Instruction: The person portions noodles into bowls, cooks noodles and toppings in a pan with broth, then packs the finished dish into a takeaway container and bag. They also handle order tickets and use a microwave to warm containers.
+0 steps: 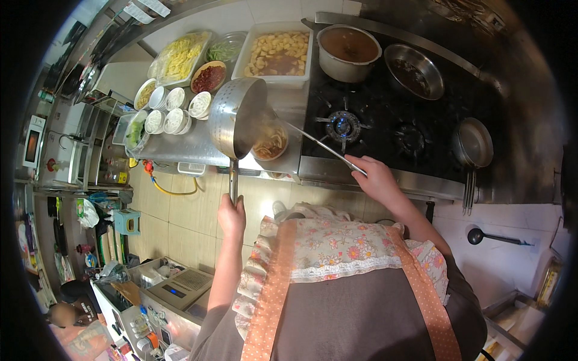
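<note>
My left hand (232, 214) grips the handle of a dimpled metal saucepan (224, 118), which is tipped on its side with its mouth facing right. Close to the pan's rim sits a round bowl (272, 143) of brown, soupy food at the counter's edge, with steam over it. In my right hand (375, 175) is the shaft of a long metal utensil (323, 145). The far end of that utensil reaches towards the pan's mouth and is lost in steam, so its shape cannot be told.
A lit burner (343, 127) shows blue flame on the black stove. A deep pot (348, 74) of brown liquid, a metal basin (417, 72) and a small pan (472, 142) stand around it. Left are a potato tub (240, 61) and stacked white bowls (176, 122). A person (79, 307) is at lower left.
</note>
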A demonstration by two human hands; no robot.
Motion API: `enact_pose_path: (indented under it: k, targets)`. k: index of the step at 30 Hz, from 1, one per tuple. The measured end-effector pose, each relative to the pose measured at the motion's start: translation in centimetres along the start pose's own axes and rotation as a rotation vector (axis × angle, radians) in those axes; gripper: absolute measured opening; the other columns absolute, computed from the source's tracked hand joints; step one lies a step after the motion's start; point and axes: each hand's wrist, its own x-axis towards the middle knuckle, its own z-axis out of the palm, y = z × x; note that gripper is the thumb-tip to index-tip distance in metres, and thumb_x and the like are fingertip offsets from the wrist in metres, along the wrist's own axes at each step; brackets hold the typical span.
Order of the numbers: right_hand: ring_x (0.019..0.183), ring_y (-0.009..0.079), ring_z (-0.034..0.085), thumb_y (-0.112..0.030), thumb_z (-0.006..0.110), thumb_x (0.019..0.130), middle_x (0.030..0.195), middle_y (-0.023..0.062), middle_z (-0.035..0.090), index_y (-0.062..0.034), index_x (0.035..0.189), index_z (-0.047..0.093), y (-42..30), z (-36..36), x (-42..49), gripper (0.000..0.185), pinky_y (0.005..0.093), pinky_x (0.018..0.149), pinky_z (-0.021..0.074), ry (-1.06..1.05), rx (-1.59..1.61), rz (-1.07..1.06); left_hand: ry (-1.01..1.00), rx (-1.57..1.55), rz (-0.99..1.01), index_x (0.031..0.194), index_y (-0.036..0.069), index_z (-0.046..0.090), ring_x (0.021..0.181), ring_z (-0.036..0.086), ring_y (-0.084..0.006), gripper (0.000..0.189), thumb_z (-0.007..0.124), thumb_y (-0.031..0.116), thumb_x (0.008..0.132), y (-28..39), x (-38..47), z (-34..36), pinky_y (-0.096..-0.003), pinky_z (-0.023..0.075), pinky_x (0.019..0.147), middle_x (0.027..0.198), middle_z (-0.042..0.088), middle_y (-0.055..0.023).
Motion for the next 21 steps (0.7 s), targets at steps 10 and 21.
enact_pose_path:
  k: [10, 21]
  targets:
    - [0.079, 0.0299, 0.060, -0.009, 0.057, 0.080, 0.091, 0.0074, 0.058, -0.0170, 0.120, 0.059, -1.1, 0.0, -0.2, 0.040, 0.0379, 0.069, 0.0496, -0.009, -0.112, -0.005, 0.017, 0.117, 0.049, 0.085, 0.007, 0.049, 0.062, 0.057, -0.0406, 0.023, 0.063, 0.026, 0.084, -0.3, -1.6, 0.6, -0.0480, 0.0447, 0.055, 0.068, 0.059, -0.0178]
    - [0.078, 0.0261, 0.061, -0.006, 0.058, 0.078, 0.092, 0.0039, 0.059, -0.0202, 0.116, 0.062, -0.5, -1.5, -1.2, 0.041, 0.0356, 0.068, 0.0499, 0.012, -0.180, -0.004, -0.003, 0.171, 0.001, 0.088, 0.009, 0.048, 0.064, 0.058, -0.0398, 0.022, 0.062, 0.027, 0.085, -1.1, -0.3, 0.9, -0.0479, 0.0450, 0.055, 0.071, 0.060, -0.0164]
